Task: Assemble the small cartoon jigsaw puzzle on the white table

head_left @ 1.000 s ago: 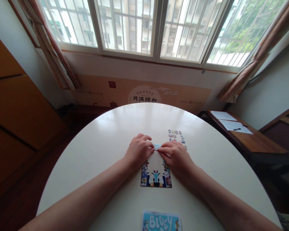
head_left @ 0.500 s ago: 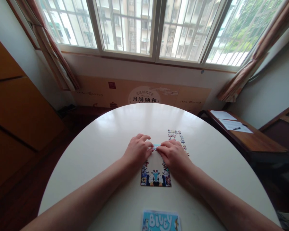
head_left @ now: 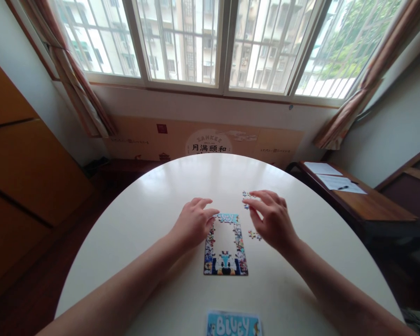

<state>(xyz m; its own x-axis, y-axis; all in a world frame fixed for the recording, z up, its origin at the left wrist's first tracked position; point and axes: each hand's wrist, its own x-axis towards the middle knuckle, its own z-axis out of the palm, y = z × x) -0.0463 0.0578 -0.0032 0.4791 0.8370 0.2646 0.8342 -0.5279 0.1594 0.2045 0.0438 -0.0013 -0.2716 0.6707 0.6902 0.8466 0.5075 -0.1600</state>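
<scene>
A partly assembled jigsaw puzzle [head_left: 226, 266] lies on the white table, its border joined around a bare middle. A dog's face shows along its near edge, and blue lettering runs across the far edge. My left hand [head_left: 194, 221] rests at the puzzle's far left corner, thumb at the edge, fingers apart and holding nothing visible. Off to the right, my right hand [head_left: 273, 217] hovers over loose puzzle pieces [head_left: 245, 201], fingers spread, partly covering them. More loose pieces [head_left: 255, 235] lie between that hand and the puzzle.
A blue box labelled Bluey [head_left: 234, 324] sits at the near side of the round white table [head_left: 143, 289]. On the right, a wooden desk [head_left: 378, 203] carries papers [head_left: 339, 183] and a pen. Windows and curtains stand beyond.
My right hand has left the puzzle's far edge and moved right, over the loose pieces, its fingers opening. My left hand has shifted slightly left. The far lettering is now uncovered.
</scene>
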